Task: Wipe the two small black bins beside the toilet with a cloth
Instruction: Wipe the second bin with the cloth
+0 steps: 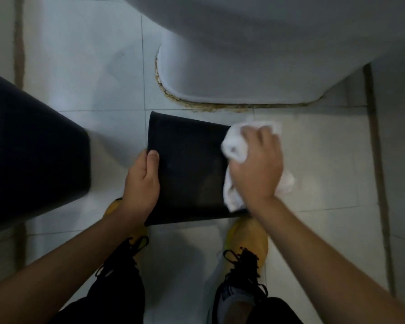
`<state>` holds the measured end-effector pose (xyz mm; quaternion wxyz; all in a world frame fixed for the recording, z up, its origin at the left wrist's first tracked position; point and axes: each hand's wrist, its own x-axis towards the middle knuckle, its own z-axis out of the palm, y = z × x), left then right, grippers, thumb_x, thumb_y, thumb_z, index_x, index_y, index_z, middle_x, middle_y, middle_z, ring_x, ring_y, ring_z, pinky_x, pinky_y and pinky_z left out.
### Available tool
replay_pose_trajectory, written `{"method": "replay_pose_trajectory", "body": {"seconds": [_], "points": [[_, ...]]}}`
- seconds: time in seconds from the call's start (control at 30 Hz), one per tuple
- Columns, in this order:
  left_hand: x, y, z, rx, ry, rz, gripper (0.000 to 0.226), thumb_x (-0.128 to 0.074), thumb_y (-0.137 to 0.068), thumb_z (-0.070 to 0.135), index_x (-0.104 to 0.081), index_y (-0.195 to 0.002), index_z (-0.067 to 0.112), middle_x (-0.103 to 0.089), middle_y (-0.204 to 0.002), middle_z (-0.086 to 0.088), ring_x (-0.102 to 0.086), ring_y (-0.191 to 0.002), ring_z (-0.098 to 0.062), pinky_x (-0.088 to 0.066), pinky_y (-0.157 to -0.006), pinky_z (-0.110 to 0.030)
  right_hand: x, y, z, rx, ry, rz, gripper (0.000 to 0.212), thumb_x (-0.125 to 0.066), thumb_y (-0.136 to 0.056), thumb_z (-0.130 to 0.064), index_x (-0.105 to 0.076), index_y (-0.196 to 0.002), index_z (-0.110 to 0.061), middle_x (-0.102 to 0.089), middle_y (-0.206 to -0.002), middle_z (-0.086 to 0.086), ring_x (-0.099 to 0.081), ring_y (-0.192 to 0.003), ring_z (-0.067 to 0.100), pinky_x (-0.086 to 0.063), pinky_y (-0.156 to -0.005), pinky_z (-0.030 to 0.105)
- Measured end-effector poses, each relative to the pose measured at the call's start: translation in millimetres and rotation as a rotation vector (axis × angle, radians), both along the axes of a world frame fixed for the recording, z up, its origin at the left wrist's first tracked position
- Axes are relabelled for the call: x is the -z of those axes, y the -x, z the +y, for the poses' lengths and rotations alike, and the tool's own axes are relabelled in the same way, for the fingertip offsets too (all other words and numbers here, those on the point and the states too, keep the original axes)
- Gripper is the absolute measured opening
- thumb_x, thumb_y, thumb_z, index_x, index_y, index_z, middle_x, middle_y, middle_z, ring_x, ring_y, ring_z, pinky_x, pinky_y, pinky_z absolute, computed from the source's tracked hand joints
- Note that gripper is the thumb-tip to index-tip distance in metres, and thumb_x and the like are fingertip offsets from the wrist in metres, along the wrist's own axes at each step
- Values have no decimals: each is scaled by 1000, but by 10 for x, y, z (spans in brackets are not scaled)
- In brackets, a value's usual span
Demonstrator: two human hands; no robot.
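A small black bin point(189, 169) is held above the floor tiles in front of the toilet, one flat dark face turned up toward me. My left hand point(142, 183) grips its left edge, thumb on the upper face. My right hand point(257, 167) holds a crumpled white cloth point(234, 148) pressed against the bin's right side; this hand is slightly blurred. A second black bin point(35, 155) stands on the floor at the left, seen from above and cut off by the frame edge.
The white toilet base point(243, 71) fills the upper right, with brown stained sealant along its foot. Pale floor tiles point(98, 66) lie all around. My two yellow shoes point(248, 239) with black laces stand just below the held bin.
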<state>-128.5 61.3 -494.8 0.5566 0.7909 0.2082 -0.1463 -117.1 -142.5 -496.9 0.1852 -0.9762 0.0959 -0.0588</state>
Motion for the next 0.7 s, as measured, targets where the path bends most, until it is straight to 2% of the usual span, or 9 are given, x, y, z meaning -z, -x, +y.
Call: {"method": "replay_pose_trajectory", "body": {"seconds": [0.07,0.17,0.23,0.3,0.37,0.4,0.47,0.57,0.7], "points": [[5,-1,2,5,-9,-16,33,-32,-106,30,-58,-91,14,-59,-82,0,-57,-67,4,-43,-57,-7,-49,336,361,-185,-44,-5,47,-49,-67,-28,-66,-108,-13,-60,-100,11,-53,-84,30,-46,-72,38],[6,5,0,22,-50,-73,36,-33,-106,23,-52,-78,12,-52,-70,-1,-50,-56,3,-38,-50,-9,-80,674,669,-491,-112,-20,43,-65,-66,-25,-70,-107,-14,-61,-96,6,-52,-80,25,-45,-67,39],[14,13,17,41,-80,-105,37,-34,-106,21,-48,-72,16,-48,-66,1,-48,-54,3,-36,-48,-9,-60,619,620,-580,-122,-13,43,-64,-67,-23,-69,-109,-14,-62,-97,6,-54,-80,25,-48,-68,39],[26,35,38,54,-82,-109,37,-34,-106,25,-50,-74,15,-49,-67,0,-48,-55,1,-37,-49,-10,-44,421,475,-425,-103,-2,46,-57,-71,-21,-66,-114,-11,-61,-102,12,-57,-84,30,-51,-69,40],[18,44,48,64,-69,-87,37,-33,-106,28,-54,-82,11,-52,-72,-1,-51,-60,1,-40,-51,-10,-13,128,277,-94,-90,13,45,-64,-73,-18,-63,-118,-12,-58,-109,14,-57,-92,33,-48,-70,37],[22,41,48,72,-65,-78,37,-32,-106,29,-54,-84,10,-53,-74,-1,-52,-61,2,-41,-52,-9,6,1,185,39,-92,14,44,-68,-74,-20,-63,-117,-12,-57,-110,14,-56,-94,32,-44,-69,34],[28,35,41,65,-50,-68,36,-32,-106,29,-54,-84,12,-53,-75,0,-53,-62,3,-42,-53,-9,39,-153,74,149,-51,-5,41,-63,-78,-32,-63,-114,-13,-57,-109,13,-56,-93,29,-42,-68,32],[60,29,31,53,-27,-46,35,-31,-106,31,-55,-85,15,-56,-77,-3,-55,-64,0,-44,-54,-11,35,-128,136,146,45,15,48,-54,-76,-37,-63,-115,-12,-58,-109,15,-55,-90,31,-47,-71,38],[118,32,61,78,-94,-108,36,-32,-106,26,-57,-87,8,-59,-76,-7,-58,-68,-15,-45,-57,-24,-31,29,608,-224,76,3,54,-55,-74,-36,-61,-123,-12,-57,-109,16,-54,-93,33,-48,-80,42]]}}
